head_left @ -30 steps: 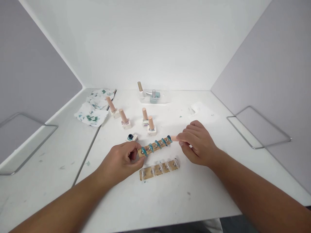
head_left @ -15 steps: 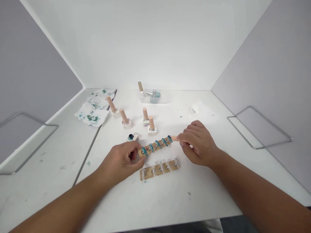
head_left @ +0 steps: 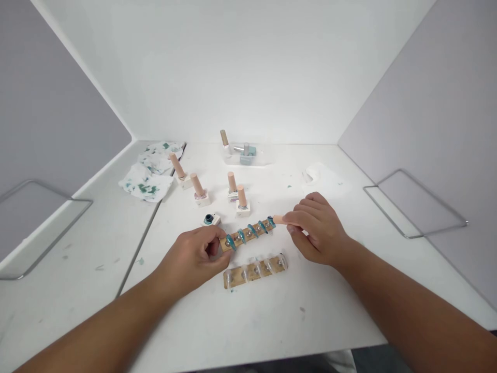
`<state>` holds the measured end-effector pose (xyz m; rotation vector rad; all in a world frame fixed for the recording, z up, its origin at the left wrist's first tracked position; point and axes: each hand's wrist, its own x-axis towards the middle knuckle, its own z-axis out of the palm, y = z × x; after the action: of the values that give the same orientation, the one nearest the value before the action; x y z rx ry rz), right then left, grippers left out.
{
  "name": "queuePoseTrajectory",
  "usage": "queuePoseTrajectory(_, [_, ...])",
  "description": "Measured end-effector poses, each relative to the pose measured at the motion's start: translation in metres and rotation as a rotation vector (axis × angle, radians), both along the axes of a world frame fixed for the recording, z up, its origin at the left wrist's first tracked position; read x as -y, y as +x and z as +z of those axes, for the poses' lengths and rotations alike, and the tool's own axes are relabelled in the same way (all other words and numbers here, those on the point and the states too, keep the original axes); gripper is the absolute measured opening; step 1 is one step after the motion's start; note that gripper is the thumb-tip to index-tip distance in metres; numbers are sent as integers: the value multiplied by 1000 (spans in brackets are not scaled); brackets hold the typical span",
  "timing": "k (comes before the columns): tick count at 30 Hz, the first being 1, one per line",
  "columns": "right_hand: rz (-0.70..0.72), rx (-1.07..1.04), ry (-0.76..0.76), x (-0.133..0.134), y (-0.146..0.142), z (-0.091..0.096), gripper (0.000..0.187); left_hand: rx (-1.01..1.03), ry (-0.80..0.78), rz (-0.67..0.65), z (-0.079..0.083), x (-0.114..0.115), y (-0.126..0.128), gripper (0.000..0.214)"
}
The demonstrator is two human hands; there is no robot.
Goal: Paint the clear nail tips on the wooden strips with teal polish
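Note:
My left hand point(head_left: 200, 252) pinches the near left end of a wooden nail display strip point(head_left: 245, 237), which carries several false nails point(head_left: 252, 230) painted glossy teal. Between the thumb and fingers of my right hand point(head_left: 316, 228) is the peach cap of a nail polish brush point(head_left: 280, 220); its tip is at the rightmost nail, and whether it touches cannot be made out. Below lies a second wooden strip point(head_left: 237, 278) with several clear false nails point(head_left: 258, 268). An uncapped polish bottle point(head_left: 210, 219) with dark teal in its neck sits just beyond my left hand.
Several peach-capped polish bottles point(head_left: 243, 207) stand behind the strips. A clear tray point(head_left: 260, 159) with more bottles is at the back. Stained tissues point(head_left: 145, 185) lie at the left, a white tissue point(head_left: 319, 175) at the right. Wire frames point(head_left: 411, 237) jut in from both sides.
Almost nothing differs. The brush in my right hand has shifted very slightly at the rightmost nail; my left hand and the strip hold their place.

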<state>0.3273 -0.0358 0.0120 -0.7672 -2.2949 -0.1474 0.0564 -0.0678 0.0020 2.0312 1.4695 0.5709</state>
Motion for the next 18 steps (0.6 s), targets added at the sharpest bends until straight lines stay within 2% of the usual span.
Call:
queuePoseTrajectory(7, [134, 3, -3, 2, 8, 1, 23, -4, 21, -6, -1, 0, 0, 15])
queuePoseTrajectory(10, [111, -32, 33, 1, 7, 1, 24, -2, 18, -5, -2, 1, -1, 15])
queuePoseTrajectory(15, [-6, 8, 27, 0, 0, 0, 22, -9, 42, -18, -5, 0, -2, 15])
queuePoseTrajectory(18, [17, 18, 6, 0, -1, -1, 22, -4, 46, -20, -5, 0, -2, 15])
